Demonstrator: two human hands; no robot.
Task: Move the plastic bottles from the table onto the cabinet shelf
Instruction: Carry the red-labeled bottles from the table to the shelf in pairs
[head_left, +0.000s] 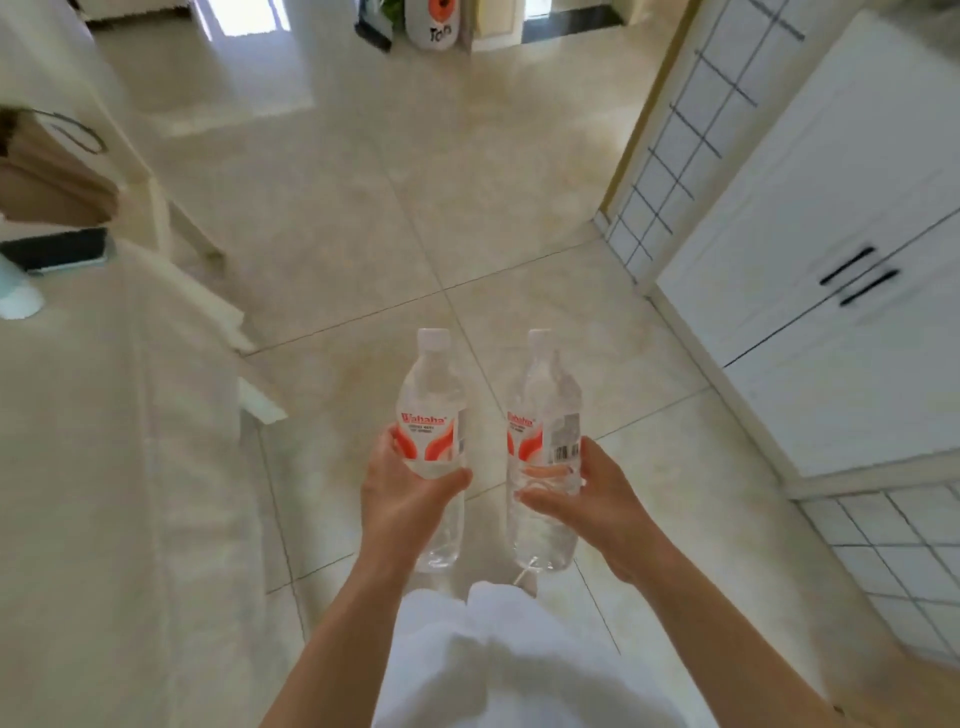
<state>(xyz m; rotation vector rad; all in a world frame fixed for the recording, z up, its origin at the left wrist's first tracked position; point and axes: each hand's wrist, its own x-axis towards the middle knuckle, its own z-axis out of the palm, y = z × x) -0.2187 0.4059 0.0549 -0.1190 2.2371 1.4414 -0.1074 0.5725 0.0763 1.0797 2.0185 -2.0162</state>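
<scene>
- the two plastic bottles sit low in the middle of the frame, both upright, caps up, clear with red-and-white labels, held in the air above the tiled floor (519, 218).
- the left bottle (432, 415) is in my left hand (402, 493); that grip is closed round its lower half, thumb across the front just under the label.
- the right bottle (545, 415) is in my right hand (597, 493); that grip wraps its lower half too, fingers showing through the clear plastic, barcode side turned toward the right.
- the bottles stand side by side, near each other but apart.
- below them, at the bottom of the frame, are my forearms and white clothing (519, 665).
- the desk (104, 467), under a pale cloth, fills the left side; a dark phone (60, 249) lies on it at the left edge, and a brown paper bag (52, 176) stands above that.
- the white cabinet (831, 249), doors closed with dark handles, takes the right side, beside a white tiled wall.
</scene>
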